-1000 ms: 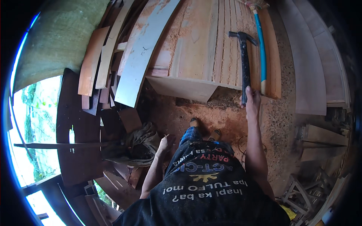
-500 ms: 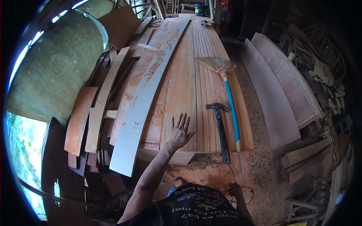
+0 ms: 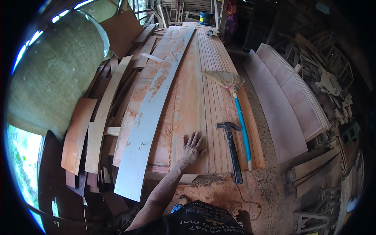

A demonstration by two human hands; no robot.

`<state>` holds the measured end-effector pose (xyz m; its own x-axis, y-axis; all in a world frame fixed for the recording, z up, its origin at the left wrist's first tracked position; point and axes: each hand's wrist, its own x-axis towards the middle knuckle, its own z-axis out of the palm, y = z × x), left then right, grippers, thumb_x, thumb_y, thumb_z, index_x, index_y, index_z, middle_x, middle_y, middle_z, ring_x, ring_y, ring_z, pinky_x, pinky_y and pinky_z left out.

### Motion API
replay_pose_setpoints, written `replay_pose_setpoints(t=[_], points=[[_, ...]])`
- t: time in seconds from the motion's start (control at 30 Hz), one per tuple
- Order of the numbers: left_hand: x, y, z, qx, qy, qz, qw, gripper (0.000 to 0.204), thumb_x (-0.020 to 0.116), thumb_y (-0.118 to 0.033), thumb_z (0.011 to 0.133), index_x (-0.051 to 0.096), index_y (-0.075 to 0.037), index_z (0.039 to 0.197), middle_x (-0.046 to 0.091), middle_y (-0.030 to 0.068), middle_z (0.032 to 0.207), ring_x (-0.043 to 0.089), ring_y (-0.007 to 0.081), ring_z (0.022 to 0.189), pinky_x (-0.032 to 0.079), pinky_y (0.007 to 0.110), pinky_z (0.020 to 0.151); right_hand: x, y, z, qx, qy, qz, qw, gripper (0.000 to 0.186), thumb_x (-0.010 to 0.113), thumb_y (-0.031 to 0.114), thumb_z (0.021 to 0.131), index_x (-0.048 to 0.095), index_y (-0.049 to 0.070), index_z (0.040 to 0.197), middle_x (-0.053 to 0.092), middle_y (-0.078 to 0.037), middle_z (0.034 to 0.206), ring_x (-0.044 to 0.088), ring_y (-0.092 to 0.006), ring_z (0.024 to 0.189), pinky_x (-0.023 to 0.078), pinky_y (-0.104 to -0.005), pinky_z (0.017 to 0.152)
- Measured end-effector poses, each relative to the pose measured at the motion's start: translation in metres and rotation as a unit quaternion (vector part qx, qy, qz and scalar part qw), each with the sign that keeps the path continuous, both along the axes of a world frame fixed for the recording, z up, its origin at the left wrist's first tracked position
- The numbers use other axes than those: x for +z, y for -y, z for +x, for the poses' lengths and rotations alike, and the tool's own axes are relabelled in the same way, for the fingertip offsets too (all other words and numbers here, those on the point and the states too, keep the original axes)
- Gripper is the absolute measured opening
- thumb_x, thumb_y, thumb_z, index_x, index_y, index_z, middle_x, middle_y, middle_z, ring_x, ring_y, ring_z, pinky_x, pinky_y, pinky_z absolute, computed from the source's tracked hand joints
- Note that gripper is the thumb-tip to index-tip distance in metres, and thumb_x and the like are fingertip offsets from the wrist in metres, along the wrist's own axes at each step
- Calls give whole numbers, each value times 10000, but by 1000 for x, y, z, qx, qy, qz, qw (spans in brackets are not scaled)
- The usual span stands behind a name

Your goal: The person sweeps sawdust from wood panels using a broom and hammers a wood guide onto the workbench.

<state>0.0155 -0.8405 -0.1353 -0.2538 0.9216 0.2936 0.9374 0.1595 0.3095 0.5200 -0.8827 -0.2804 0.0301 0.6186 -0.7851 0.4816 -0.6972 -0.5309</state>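
Note:
My left hand [image 3: 190, 149] lies palm down, fingers outstretched, on a pale wooden board [image 3: 178, 147] near the front end of the bench. Sawdust coats this hand and its forearm. My right hand [image 3: 243, 216] hangs low beside my dark printed shirt; it is dim, and how its fingers are held is unclear. Right of my left hand, a claw hammer [image 3: 232, 154] with a black handle rests on several long wooden strips [image 3: 213, 129]. Alongside it lies a soft broom [image 3: 242, 125] with a blue handle and straw bristles.
A long whitish plank [image 3: 150, 121] runs along the bench's left part, with loose boards [image 3: 102, 113] beyond it. Large panels [image 3: 278, 102] lean at the right, near scrap wood [image 3: 337, 90]. A thin cord [image 3: 250, 202] trails over the dusty floor. A dark bucket [image 3: 205, 18] stands at the far end.
The view has tilted upward, so the bench and tools appear lower in the picture. My left hand stays flat on the board; the hammer and broom keep their places.

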Motion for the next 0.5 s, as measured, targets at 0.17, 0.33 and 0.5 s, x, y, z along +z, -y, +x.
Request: replay_pose_setpoints(t=[0.17,0.33,0.5], points=[[4,-4,3,-9,-10,-2,1000,626,468,-487,883,408,-98,1368,283,150,1475,213,310,1387,94,591,1097,8,-22,-11,11,-73,25,997,358,628,373,852,569,33,948,618,-117,710,605,-209,516,500,-318,440],[19,-4,3,62,-85,21,994,549,517,-414,894,457,-79,1325,361,133,1442,282,306,1359,146,544,1097,13,-49,11,15,-44,65,997,377,617,361,861,565,20,1013,622,-104,716,595,-177,513,484,-295,429],[20,-23,8,162,-154,-95,970,592,382,-475,942,339,-120,1414,310,89,1480,236,256,1385,141,524,1097,-16,-55,67,-13,-7,-19,1000,447,618,375,859,560,-1,1093,654,-136,745,610,-205,525,508,-326,456]])
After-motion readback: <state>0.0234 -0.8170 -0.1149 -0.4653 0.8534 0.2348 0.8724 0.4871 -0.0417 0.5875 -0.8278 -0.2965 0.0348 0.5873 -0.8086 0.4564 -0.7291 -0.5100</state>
